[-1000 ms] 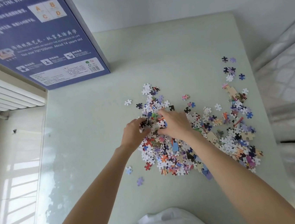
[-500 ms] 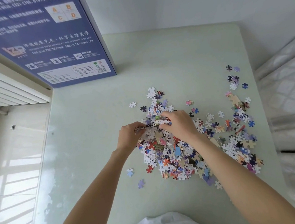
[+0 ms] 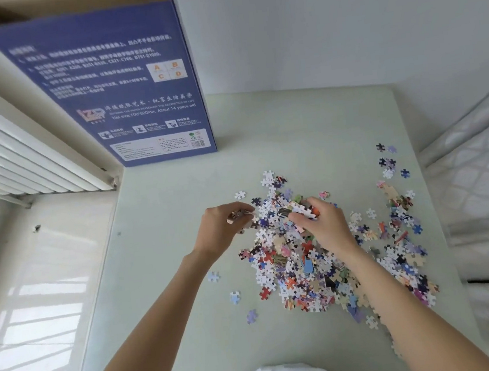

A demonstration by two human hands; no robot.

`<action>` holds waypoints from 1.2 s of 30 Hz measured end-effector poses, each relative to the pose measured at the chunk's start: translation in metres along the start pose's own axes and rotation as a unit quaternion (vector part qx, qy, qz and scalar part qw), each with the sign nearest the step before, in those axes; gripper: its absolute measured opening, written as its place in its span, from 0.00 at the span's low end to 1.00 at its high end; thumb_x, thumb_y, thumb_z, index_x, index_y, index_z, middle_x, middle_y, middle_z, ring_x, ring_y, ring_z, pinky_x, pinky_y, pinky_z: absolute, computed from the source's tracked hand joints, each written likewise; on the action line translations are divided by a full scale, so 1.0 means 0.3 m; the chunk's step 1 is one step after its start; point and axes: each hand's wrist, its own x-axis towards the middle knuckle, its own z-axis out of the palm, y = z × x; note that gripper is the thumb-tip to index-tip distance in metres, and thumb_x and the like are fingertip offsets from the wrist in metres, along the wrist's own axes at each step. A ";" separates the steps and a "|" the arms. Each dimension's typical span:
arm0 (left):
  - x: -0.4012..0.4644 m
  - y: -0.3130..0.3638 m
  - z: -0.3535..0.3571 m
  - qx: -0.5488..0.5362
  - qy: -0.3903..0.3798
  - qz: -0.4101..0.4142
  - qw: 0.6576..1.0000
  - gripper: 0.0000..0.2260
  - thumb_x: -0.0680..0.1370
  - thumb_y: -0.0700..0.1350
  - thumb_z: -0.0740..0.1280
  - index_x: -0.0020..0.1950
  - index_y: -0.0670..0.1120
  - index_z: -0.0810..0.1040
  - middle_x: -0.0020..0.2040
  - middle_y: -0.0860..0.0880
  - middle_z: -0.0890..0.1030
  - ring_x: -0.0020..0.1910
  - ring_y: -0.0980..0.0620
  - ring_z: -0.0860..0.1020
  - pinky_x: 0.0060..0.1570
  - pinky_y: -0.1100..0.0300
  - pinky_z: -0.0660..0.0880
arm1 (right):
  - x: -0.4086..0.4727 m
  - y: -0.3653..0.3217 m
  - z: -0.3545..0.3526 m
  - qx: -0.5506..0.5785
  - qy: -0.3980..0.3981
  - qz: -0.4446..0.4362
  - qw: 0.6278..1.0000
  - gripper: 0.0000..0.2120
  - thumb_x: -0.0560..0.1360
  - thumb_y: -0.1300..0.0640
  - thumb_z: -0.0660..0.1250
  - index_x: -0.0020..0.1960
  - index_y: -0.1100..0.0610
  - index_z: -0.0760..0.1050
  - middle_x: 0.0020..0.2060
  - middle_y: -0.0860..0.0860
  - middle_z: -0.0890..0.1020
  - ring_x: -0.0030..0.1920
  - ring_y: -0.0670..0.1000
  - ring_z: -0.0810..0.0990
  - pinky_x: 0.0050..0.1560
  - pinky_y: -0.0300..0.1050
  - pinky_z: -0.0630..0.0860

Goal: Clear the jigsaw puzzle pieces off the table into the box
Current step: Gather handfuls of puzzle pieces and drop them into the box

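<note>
Jigsaw puzzle pieces (image 3: 313, 269) are lying in a loose, many-coloured heap on the pale green table (image 3: 184, 253), and I am looking down at them over two bare forearms. My left hand (image 3: 223, 227) is sitting at the heap's left edge, its fingers curled in around a small clutch of pieces (image 3: 240, 214) that are peeking out between the fingertips and the thumb. My right hand (image 3: 324, 225) is resting on top of the heap just to the right of the left one, its fingers bent and pinching a white-backed cluster of joined pieces (image 3: 301, 211) at their tips. The two sets of fingertips are pointing toward each other, near but not touching. Beyond the fingertips a few pieces are thinning out toward the far side of the table. To the right of my right hand a second, sparser scatter of pieces (image 3: 399, 213) is running toward the table's right edge. Behind my left wrist, three stray pieces (image 3: 234, 297) are lying apart from the heap on bare table. The blue puzzle box (image 3: 123, 92) is standing upright well beyond and to the left of my left fingers, its printed side facing me and its top flap open. A white ribbed radiator (image 3: 14, 156) is running along the wall to the left of the box.
</note>
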 end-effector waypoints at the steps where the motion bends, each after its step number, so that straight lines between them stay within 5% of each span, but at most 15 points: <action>1: 0.005 0.022 -0.037 0.000 0.001 0.017 1.000 0.05 0.75 0.42 0.69 0.50 0.48 0.82 0.39 0.53 0.83 0.32 0.57 0.81 0.41 0.59 0.79 | -0.002 -0.040 -0.014 0.021 0.002 -0.007 1.000 0.18 0.74 0.50 0.68 0.60 0.58 0.75 0.56 0.49 0.78 0.41 0.45 0.82 0.40 0.33 0.74; 6: 0.067 0.138 -0.337 0.008 0.058 0.102 0.993 0.07 0.74 0.39 0.70 0.50 0.46 0.83 0.41 0.50 0.83 0.34 0.57 0.81 0.38 0.64 0.79 | 0.059 -0.307 -0.056 0.051 0.021 -0.091 0.994 0.07 0.72 0.50 0.70 0.47 0.52 0.77 0.41 0.49 0.83 0.39 0.51 0.84 0.42 0.58 0.80; 12: 0.246 0.283 -0.805 0.107 0.235 0.285 0.923 0.08 0.75 0.40 0.68 0.53 0.44 0.82 0.47 0.54 0.81 0.39 0.59 0.79 0.40 0.72 0.75 | 0.210 -0.680 -0.098 0.070 0.061 -0.201 0.975 0.06 0.71 0.56 0.73 0.45 0.56 0.77 0.35 0.48 0.81 0.36 0.45 0.80 0.37 0.44 0.80; 15: 0.382 0.305 -0.999 0.177 0.282 0.342 0.879 0.08 0.75 0.42 0.68 0.52 0.44 0.82 0.47 0.50 0.83 0.41 0.55 0.79 0.42 0.64 0.76 | 0.301 -0.866 -0.114 0.065 0.076 -0.247 0.964 0.06 0.70 0.59 0.73 0.43 0.57 0.76 0.33 0.46 0.78 0.31 0.38 0.76 0.33 0.32 0.77; 23: 0.568 0.230 -1.145 0.329 0.165 0.320 0.873 0.08 0.73 0.43 0.71 0.52 0.45 0.82 0.44 0.45 0.84 0.42 0.44 0.81 0.41 0.52 0.76 | 0.541 -1.166 -0.077 -0.020 0.121 -0.308 0.943 0.10 0.69 0.52 0.73 0.48 0.54 0.79 0.39 0.47 0.81 0.43 0.53 0.81 0.46 0.56 0.79; 30: 0.562 0.209 -1.164 0.344 0.132 0.256 0.894 0.13 0.77 0.58 0.62 0.51 0.52 0.81 0.41 0.49 0.83 0.41 0.47 0.79 0.41 0.53 0.75 | 0.637 -1.226 -0.028 -0.160 0.123 -0.323 0.925 0.12 0.71 0.49 0.71 0.48 0.56 0.77 0.37 0.49 0.78 0.39 0.53 0.74 0.40 0.46 0.69; 36: 0.515 0.173 -1.178 0.297 0.142 0.239 0.914 0.08 0.78 0.51 0.63 0.51 0.53 0.81 0.42 0.53 0.83 0.41 0.52 0.80 0.45 0.52 0.77 | 0.666 -1.250 0.015 -0.204 0.102 -0.328 0.917 0.12 0.71 0.50 0.71 0.52 0.52 0.78 0.42 0.51 0.81 0.44 0.54 0.76 0.45 0.48 0.74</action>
